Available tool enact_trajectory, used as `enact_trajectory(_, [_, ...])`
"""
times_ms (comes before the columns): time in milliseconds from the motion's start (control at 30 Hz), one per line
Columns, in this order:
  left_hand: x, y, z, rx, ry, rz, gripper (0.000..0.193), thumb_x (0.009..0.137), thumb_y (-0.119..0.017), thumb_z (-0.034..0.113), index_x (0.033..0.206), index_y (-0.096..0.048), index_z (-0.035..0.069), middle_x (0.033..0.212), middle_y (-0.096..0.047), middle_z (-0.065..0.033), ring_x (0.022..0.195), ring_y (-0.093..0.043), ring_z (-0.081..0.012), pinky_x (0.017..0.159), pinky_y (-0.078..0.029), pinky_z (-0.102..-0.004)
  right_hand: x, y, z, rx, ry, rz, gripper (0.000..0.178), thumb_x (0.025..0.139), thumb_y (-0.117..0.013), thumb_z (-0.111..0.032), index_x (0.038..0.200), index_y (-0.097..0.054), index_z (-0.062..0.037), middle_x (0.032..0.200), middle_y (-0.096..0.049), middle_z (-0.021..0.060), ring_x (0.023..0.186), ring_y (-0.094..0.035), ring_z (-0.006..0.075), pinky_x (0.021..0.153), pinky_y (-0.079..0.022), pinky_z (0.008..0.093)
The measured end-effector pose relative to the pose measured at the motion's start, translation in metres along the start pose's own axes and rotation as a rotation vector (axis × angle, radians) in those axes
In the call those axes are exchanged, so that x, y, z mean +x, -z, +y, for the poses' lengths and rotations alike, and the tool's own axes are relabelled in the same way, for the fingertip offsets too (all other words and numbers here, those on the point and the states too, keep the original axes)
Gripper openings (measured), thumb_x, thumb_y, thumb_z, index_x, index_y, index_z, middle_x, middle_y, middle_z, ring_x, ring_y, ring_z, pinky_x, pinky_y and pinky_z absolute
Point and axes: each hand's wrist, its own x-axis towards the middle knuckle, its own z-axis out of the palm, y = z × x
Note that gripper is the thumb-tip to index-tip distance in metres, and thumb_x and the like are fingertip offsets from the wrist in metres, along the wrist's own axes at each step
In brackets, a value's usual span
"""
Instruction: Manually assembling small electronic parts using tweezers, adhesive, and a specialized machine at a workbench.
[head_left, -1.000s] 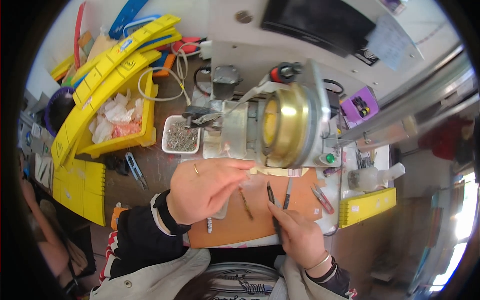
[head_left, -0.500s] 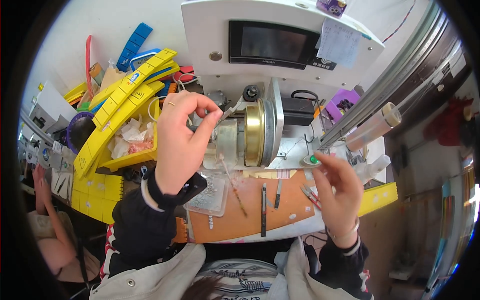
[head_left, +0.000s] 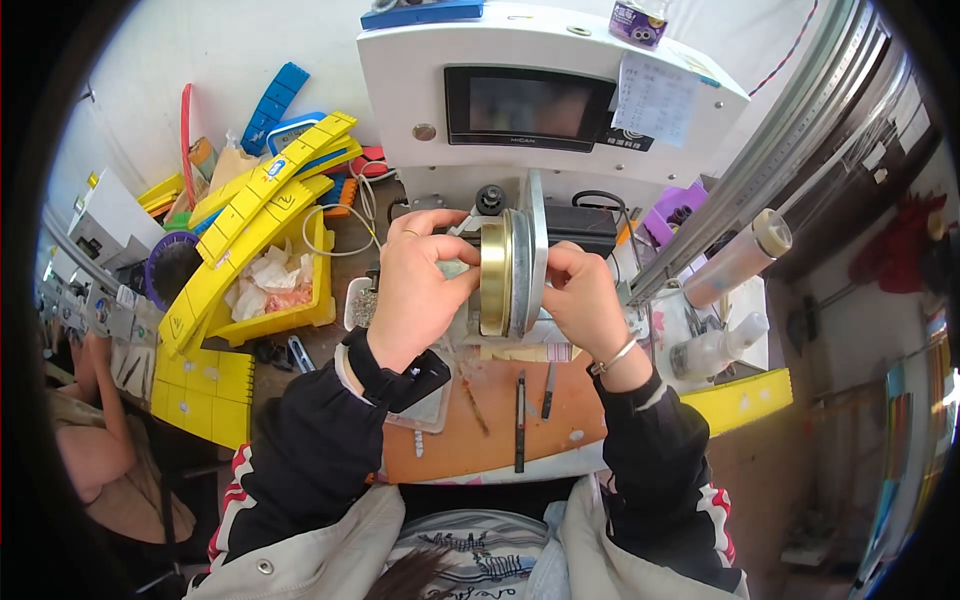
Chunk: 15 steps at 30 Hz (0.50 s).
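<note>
At the middle stands a machine's round brass-coloured ring [head_left: 494, 280] with a grey ring behind it, mounted against an upright metal plate [head_left: 537, 235]. My left hand [head_left: 425, 290] is at the ring's left side, thumb and fingers drawn together at its open face. What its fingertips hold, if anything, is hidden. On the other side of the plate, my right hand [head_left: 588, 305] has its thumb and fingers pinched together close to the plate's edge. Anything between them cannot be made out. A black roller knob [head_left: 490, 199] sits just above the ring.
A dark screen [head_left: 528, 107] is set in the white machine housing. Below the hands, an orange mat [head_left: 455, 440] bears a black pen-like tool [head_left: 520, 420] and a knife. Yellow strips and a yellow bin [head_left: 325, 290] stand left, clear bottles right. Another person sits at far left.
My right hand has moved left from the green button to the metal plate. My left hand has come down and right to the brass ring. The view has shifted slightly.
</note>
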Motion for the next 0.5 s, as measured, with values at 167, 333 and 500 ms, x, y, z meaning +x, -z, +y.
enact_trajectory(167, [0.0,0.003,0.005,0.027,-0.046,0.001,0.013,0.066,-0.08,0.012,0.078,-0.077,0.011,0.118,-0.066,-0.0084,0.118,-0.051,-0.0331,0.101,-0.04,-0.0444,-0.01,0.005,-0.009,-0.125,0.014,0.019,0.014,0.077,-0.072,-0.008,0.091,-0.072,-0.0028,0.075,-0.057,0.0075,0.064,-0.051,0.0203,0.06,-0.044,0.0329])
enact_trajectory(333, [-0.017,0.036,0.014,-0.003,-0.124,0.068,0.033,0.064,-0.081,0.002,0.094,-0.074,0.011,0.12,-0.064,-0.0095,0.117,-0.054,-0.0301,0.097,-0.044,-0.041,-0.057,0.033,-0.038,-0.03,-0.094,0.143,0.009,0.082,-0.075,-0.01,0.087,-0.073,-0.0036,0.074,-0.055,0.0024,0.064,-0.048,0.013,0.057,-0.039,0.0267])
enact_trajectory(500, [-0.03,0.051,0.075,0.014,-0.329,-0.13,0.036,0.065,-0.086,0.011,0.098,-0.072,0.009,0.12,-0.064,-0.0121,0.112,-0.06,-0.0296,0.098,-0.043,-0.0425,-0.111,0.05,-0.079,0.137,-0.129,0.084,0.007,0.082,-0.076,-0.006,0.088,-0.074,-0.0027,0.075,-0.053,-0.0028,0.066,-0.045,0.006,0.057,-0.035,0.022])
